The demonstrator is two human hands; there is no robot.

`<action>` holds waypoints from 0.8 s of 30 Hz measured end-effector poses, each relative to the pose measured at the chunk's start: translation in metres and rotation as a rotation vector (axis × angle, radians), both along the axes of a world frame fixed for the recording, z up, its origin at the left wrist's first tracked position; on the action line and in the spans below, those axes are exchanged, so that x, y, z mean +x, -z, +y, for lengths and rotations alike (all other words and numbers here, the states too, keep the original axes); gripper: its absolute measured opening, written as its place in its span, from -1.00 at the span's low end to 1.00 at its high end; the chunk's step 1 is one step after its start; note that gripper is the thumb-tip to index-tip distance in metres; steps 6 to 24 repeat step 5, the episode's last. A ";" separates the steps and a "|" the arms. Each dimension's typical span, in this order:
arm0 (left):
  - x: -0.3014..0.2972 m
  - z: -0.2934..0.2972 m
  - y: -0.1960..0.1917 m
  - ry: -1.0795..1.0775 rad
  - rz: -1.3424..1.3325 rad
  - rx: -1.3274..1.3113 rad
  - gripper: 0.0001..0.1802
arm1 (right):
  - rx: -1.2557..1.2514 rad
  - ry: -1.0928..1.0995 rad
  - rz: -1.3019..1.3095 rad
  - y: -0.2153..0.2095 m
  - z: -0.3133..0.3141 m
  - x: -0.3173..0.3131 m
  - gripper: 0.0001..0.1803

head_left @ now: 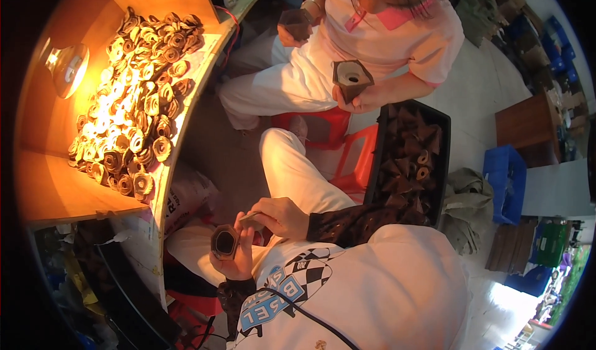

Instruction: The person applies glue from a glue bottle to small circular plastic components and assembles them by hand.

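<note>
My left hand (pixel 234 262) is closed around a small brown faceted cup (pixel 225 242), its dark round opening facing up. Close beside it, my right hand (pixel 282 217) pinches a thin, flat brownish piece (pixel 249 218) at the fingertips, near the cup's rim. Too little of that flat piece shows to name its kind. Both hands are over my lap, in dark sleeves. Across from me, a co-worker holds a brown faceted cup (pixel 352 79) with a pale inside and a dark hole in one hand, and a similar brown piece (pixel 295 26) in the other.
Many brown ring-shaped pieces (pixel 124 114) lie heaped in a wooden booth under a lit bulb (pixel 69 69). A black crate (pixel 444 145) of pointed brown pieces stands to my right, near red stools (pixel 355 157). Farther right is a blue bin (pixel 504 185). A black cable (pixel 310 322) crosses my shirt.
</note>
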State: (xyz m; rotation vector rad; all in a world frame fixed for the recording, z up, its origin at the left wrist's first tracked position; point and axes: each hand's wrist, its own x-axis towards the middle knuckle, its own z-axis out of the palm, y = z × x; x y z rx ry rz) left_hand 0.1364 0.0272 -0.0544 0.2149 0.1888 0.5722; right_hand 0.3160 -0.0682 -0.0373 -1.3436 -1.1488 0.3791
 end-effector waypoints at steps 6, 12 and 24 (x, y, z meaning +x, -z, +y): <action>-0.002 0.007 -0.005 0.062 -0.030 0.101 -0.22 | -0.050 -0.037 0.706 -0.006 0.023 0.011 -0.88; -0.002 0.007 -0.005 0.062 -0.030 0.101 -0.22 | -0.050 -0.037 0.706 -0.006 0.023 0.011 -0.88; -0.002 0.007 -0.005 0.062 -0.030 0.101 -0.22 | -0.050 -0.037 0.706 -0.006 0.023 0.011 -0.88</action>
